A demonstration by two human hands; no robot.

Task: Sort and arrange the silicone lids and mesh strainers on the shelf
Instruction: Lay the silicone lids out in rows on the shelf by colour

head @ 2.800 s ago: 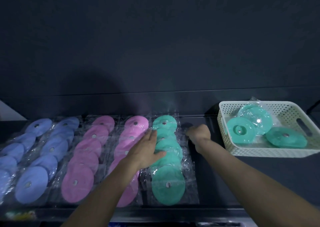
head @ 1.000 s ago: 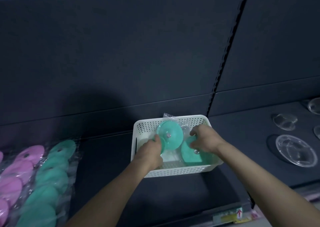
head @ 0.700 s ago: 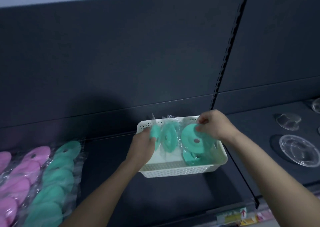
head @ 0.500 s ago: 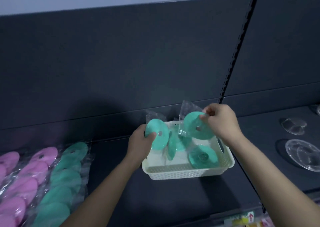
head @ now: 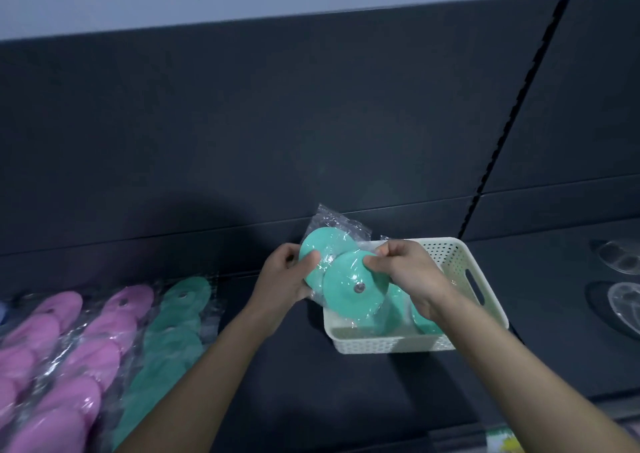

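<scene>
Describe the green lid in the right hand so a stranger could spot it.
Find the white perforated basket on the dark shelf. Above its left end, the right hand pinches the nearer bagged green lid. Unlike the lid behind it in the left hand, it shows a silver centre stud.

The left hand (head: pixel 284 279) and right hand (head: pixel 408 276) sit close together, and the two bagged lids (head: pixel 349 293) they hold overlap in the gap, so nothing passes between them. Right under the right hand the white basket (head: pixel 391 343) blocks the way down, its walls standing up. Below and left of the left hand the dark shelf (head: pixel 277 366) lies bare, open as far as the row of green lids (head: pixel 173 321) well off to that side. Behind both hands the back panel (head: pixel 277 123) closes everything off. Right of the basket a bare strip runs to the clear lids (head: pixel 627 305).
</scene>
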